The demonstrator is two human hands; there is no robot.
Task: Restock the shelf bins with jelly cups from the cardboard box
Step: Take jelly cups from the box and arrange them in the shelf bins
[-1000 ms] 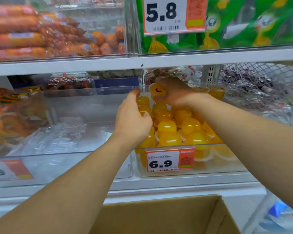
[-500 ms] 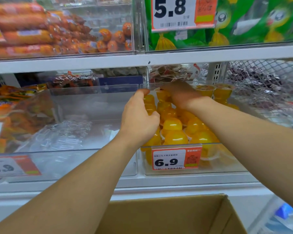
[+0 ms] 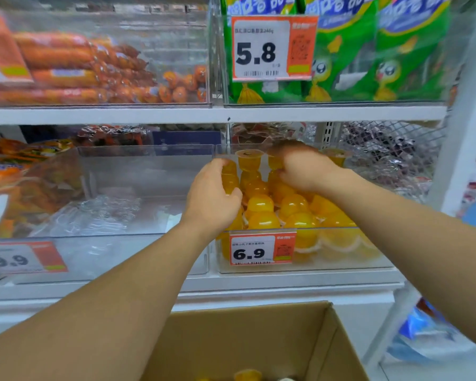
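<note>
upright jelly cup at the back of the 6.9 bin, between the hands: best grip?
Probably from above: pinch the upright yellow jelly cup across its wide lidded rim, where the wall flares widest. It stands lid-up, atop the heaped yellow jelly cups in the clear plastic bin, with the left hand and right hand flanking it, so side approaches look crowded.

The right hand (image 3: 300, 167) was holding one jelly cup up high at the back of the bin (image 3: 300, 264) a second ago. Now it is lower, down among the back cups, and blurry, so its hold is hard to see. One cup (image 3: 249, 158) stands upright beside it.
</note>
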